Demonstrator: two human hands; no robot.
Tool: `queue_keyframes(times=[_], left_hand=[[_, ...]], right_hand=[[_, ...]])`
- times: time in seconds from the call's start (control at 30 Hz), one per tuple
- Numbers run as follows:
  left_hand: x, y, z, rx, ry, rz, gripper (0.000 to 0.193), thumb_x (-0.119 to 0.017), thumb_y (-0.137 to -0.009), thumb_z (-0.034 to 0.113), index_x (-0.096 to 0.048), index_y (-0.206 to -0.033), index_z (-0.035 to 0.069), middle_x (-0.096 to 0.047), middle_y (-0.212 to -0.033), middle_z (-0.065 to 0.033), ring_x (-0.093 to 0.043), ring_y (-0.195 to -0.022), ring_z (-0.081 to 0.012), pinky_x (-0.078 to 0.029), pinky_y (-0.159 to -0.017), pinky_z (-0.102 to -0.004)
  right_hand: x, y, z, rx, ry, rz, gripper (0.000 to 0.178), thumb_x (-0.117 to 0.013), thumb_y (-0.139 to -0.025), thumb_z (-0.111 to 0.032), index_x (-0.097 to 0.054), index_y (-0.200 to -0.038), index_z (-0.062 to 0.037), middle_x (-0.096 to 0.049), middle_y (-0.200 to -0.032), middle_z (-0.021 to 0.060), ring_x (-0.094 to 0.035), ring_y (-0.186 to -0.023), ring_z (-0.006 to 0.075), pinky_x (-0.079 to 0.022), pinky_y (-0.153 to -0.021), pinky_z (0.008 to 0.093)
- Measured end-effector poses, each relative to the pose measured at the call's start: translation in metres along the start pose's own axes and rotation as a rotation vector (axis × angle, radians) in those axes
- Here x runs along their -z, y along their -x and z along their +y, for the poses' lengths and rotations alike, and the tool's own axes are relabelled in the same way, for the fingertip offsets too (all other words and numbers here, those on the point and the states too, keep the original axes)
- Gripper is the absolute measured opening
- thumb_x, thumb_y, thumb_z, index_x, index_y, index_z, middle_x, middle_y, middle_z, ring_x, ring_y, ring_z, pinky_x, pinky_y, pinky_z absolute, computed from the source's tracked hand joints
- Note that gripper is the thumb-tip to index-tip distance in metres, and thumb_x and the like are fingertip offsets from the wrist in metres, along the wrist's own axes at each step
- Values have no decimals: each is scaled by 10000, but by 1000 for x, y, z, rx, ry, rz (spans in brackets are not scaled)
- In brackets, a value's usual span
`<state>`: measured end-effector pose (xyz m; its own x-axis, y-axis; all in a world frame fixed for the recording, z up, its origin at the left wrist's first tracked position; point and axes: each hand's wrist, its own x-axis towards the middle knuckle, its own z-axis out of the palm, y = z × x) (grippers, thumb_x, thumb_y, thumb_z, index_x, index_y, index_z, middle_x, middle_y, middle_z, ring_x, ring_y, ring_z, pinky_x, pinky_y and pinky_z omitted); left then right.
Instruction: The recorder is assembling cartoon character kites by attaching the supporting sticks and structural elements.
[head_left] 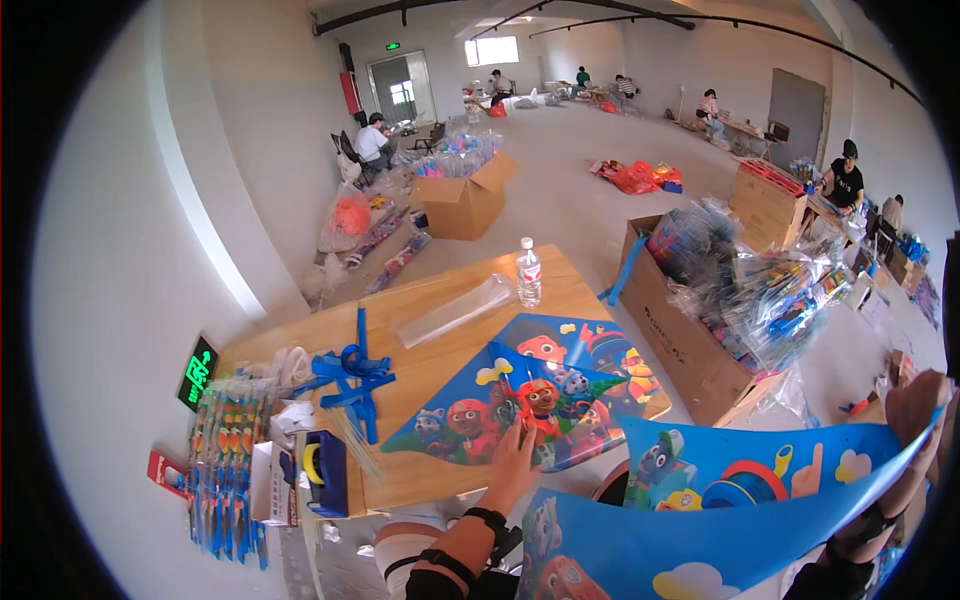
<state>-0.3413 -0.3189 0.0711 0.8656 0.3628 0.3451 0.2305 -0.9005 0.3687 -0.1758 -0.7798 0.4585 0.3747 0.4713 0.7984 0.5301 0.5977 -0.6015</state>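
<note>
Kite [520, 400] under left hand [515, 462]

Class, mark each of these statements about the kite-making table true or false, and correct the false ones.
1. The left hand rests flat on a kite lying on the table. True.
2. The right hand is empty. False: it holds up the edge of a second blue kite.
3. A water bottle lies on its side. False: it stands upright at the table's far edge.
4. Blue strips lie on the table left of the flat kite. True.
5. The tape dispenser sits beside the bottle. False: it sits at the table's near left corner, far from the bottle.
</note>
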Motion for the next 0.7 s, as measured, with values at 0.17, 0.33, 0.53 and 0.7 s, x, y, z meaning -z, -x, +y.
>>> queue_keyframes(times=[0.17, 0.33, 0.53, 0.7], left_hand=[[-10, -2, -7, 108, -47, -82, 891, -776, -813, 219, -329, -1580, 145, -358, -1607, -162, -504, -1327, -356, -465, -1020, -531], [-8, -14, -4, -138, -373, 102, 660, -649, -854, 118, -467, -1488, 146, -486, -1472, -119, -588, -1166, -283, -494, -906, -457], [-23, -39, 9, -166, -543, -40, 608, -625, -879, 134, -493, -1471, 176, -562, -1113, -54, -610, -1033, -219, -501, -773, -381], [-27, -45, 4, 148, -504, -11, 598, -673, -869, 210, -501, -1440, 162, -556, -1115, -70, -643, -998, -239, -556, -719, -399]], right_hand=[[-21, -7, 1, 6, 53, 190, 252, -694, -950, -270, -477, -975, -145, -472, -841, 13, -449, -702, 119, -380, -654, 289], [-21, -6, 6, 1, 52, 279, 233, -656, -967, -206, -442, -902, -139, -414, -790, -2, -383, -653, 109, -342, -621, 287], [-13, 4, 15, 2, 34, 350, 270, -610, -987, -130, -401, -816, -132, -345, -728, -19, -303, -595, 97, -296, -581, 285], [-9, 1, 15, 47, -64, 407, 324, -587, -997, -86, -372, -758, -129, -299, -685, -31, -250, -555, 90, -264, -556, 282]])
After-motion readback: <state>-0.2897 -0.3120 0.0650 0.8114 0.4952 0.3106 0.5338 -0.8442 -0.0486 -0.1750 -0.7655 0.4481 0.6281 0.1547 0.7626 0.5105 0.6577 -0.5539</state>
